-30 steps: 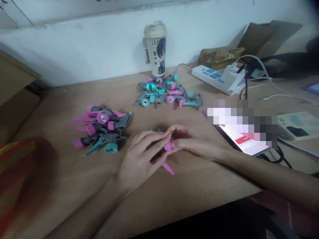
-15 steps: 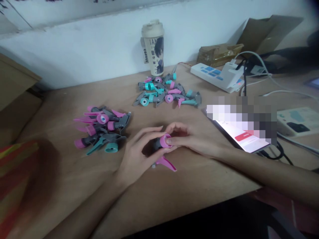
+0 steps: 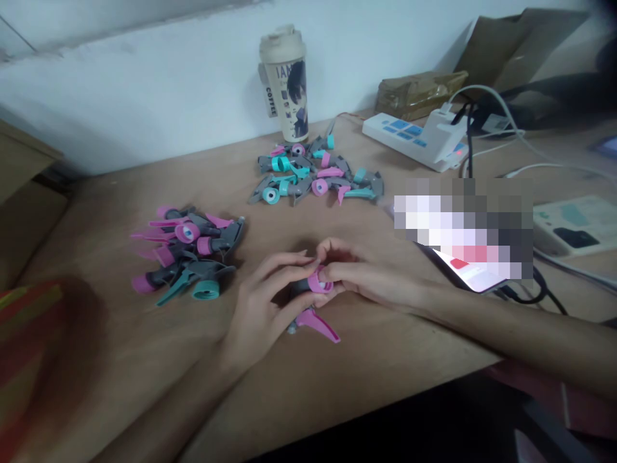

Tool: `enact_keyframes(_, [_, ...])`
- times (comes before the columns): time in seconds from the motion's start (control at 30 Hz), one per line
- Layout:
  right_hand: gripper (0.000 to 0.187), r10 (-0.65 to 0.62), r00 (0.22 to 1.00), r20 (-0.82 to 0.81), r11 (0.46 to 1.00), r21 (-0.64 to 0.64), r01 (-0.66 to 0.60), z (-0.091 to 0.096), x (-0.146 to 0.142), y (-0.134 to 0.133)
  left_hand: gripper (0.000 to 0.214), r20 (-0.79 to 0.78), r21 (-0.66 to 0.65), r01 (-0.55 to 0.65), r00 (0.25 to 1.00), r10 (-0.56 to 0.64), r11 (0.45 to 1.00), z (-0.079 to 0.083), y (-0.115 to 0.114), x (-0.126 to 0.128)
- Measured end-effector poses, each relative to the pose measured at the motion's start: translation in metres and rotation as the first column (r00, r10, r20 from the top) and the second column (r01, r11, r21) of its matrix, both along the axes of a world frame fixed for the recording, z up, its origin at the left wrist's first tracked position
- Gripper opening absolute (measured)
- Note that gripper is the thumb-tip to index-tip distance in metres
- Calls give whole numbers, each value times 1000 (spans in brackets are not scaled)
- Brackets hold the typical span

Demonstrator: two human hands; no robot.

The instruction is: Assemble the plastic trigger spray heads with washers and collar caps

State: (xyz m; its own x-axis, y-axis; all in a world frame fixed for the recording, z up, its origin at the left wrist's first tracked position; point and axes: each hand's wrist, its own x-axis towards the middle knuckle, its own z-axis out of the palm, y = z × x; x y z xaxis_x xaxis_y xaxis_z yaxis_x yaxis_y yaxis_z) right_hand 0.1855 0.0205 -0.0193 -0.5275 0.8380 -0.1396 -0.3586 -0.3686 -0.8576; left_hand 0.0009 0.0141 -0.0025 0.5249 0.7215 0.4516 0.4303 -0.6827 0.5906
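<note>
Both hands meet over one grey spray trigger head [image 3: 308, 302] with a pink lever and a pink screw cap, low over the wooden table [image 3: 120, 334]. My left hand [image 3: 263, 308] wraps its fingers round the grey body from the left. My right hand [image 3: 366, 273] pinches the pink cap from the right with thumb and fingers. The pink lever sticks out below the hands toward me. A pile of pink, teal and grey trigger heads [image 3: 186, 251] lies left of my left hand. A second pile of trigger heads [image 3: 313, 177] lies farther back.
A beige coffee tumbler [image 3: 285, 83] stands by the wall. A white power strip [image 3: 414, 138] with plugs and cables lies at the back right, near a brown parcel [image 3: 419, 93]. A lit phone [image 3: 470, 270] lies right of my right hand. A cardboard box [image 3: 24, 186] sits at the left.
The trigger head has turned in my hands, and my fingers have closed tighter on the pink cap. The view has shifted slightly, so everything sits a little more to the left.
</note>
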Motion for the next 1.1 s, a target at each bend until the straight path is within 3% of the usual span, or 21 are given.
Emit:
enact_keyframes(0.43, [17,11,1000,8,999,-37,-11,6,1,0,26,-43,84,12,999,-8,996,2,-1,4])
enact_keyframes(0.63, [17,-22,996,84,999,49,18,1,1,0,23,-55,145,24,998,-16,989,3,-1,5])
enact_keyframes(0.8, [17,-33,995,95,997,72,27,5,0,0,30,-54,26,-70,996,72,997,3,0,5])
enact_keyframes(0.87, [21,-87,982,166,985,159,60,11,0,-2,37,-30,-79,-79,997,77,994,2,1,2])
enact_keyframes(0.97, [32,-178,950,257,930,359,77,20,2,-7,43,65,-242,2,998,14,970,0,4,-1])
enact_keyframes(1.03, [36,-221,925,311,878,476,50,26,6,-10,42,135,-330,62,991,-18,942,1,6,-3])
enact_keyframes(1.1, [32,-317,873,370,783,621,21,32,10,-12,39,195,-401,93,981,-15,911,3,8,-4])
